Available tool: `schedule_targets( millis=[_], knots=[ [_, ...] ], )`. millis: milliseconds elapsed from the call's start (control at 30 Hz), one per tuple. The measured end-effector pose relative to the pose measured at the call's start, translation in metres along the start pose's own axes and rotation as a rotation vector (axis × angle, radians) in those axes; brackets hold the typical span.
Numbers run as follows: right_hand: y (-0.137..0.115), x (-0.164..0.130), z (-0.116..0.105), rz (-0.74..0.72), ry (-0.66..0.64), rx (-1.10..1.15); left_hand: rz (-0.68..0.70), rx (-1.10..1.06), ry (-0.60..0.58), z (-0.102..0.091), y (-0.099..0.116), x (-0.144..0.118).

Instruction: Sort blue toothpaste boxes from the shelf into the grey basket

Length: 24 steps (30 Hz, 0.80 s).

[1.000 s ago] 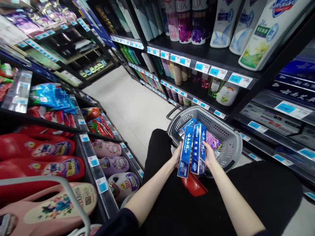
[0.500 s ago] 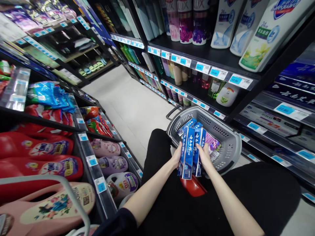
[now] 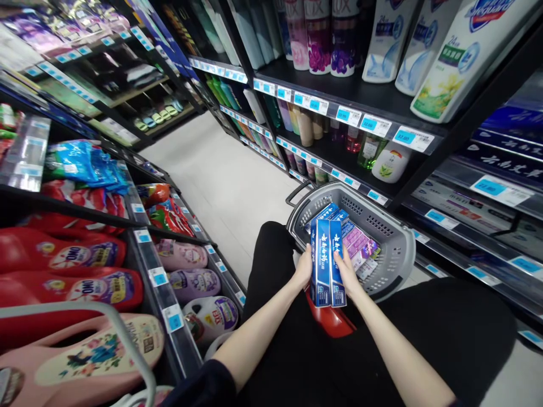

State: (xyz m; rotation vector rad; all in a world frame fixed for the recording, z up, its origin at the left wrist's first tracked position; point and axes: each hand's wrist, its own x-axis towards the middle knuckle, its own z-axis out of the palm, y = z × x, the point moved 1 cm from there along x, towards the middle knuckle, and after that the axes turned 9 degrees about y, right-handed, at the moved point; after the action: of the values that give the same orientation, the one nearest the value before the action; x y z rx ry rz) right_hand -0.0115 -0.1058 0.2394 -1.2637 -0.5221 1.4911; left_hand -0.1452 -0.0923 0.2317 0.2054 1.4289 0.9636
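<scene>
Two blue boxes [image 3: 321,265], side by side, just below and right of frame centre. Fingers of your left hand [image 3: 304,267] hold their left edge, your right hand [image 3: 348,275] the right; can't tell the grip underneath. Grey basket [image 3: 399,263] just beyond, packs [image 3: 361,244] inside. Red bottles [image 3: 102,285] lower left.

Upper right: black shelf [image 3: 331,90], bearing standing bottles [image 3: 319,48]. Lower left: second shelf [image 3: 186,346], bearing red jugs [image 3: 72,285] and a pink jug [image 3: 97,346]. Right of centre: basket [image 3: 402,251], boxes [image 3: 358,244] lying inside.
</scene>
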Motion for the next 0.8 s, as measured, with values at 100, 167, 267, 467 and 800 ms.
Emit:
schedule_targets(
  millis=[100,167,267,467,800],
  knots=[
    [0.008,0.001,-0.002,-0.024,-0.009,-0.062,0.09,0.116,0.078,-0.001,0.001,0.001],
    [0.013,0.003,-0.003,-0.044,-0.016,-0.084,0.045,0.111,0.054,0.001,0.001,-0.002],
    [0.017,0.006,-0.005,-0.084,0.001,-0.104,-0.027,0.051,-0.003,0.005,0.001,-0.006],
    [0.013,0.011,-0.008,-0.145,0.039,-0.243,-0.271,-0.06,-0.034,0.008,-0.003,-0.002],
    [-0.002,0.013,-0.018,-0.116,0.086,-0.446,-0.403,-0.045,-0.462,0.005,0.011,-0.019]
  ],
)
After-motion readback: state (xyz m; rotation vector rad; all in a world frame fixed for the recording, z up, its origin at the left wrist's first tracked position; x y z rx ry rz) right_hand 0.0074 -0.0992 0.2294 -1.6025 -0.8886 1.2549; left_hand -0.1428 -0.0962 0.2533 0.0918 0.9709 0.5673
